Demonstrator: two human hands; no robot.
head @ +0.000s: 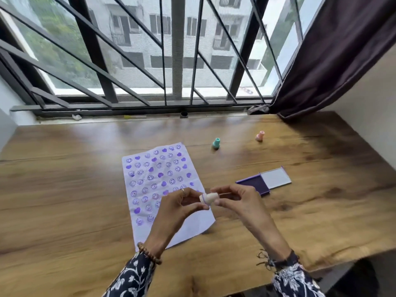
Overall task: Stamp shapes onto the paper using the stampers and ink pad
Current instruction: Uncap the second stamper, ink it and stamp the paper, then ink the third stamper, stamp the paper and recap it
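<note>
Head view is showing me both hands meeting above the paper (pixel 162 189), which is lying flat on the desk (pixel 64 189) and carrying many purple smileys and hearts. I am seeing the left hand (pixel 182 205) and the right hand (pixel 237 202) pinching one cream stamper (pixel 209 198) between their fingertips, one at each end, and it is lying sideways in the air. The ink pad (pixel 256 183) is sitting open just right of the paper. A teal stamper (pixel 216 143) and a pink stamper (pixel 260 136) are standing farther back, well apart.
</note>
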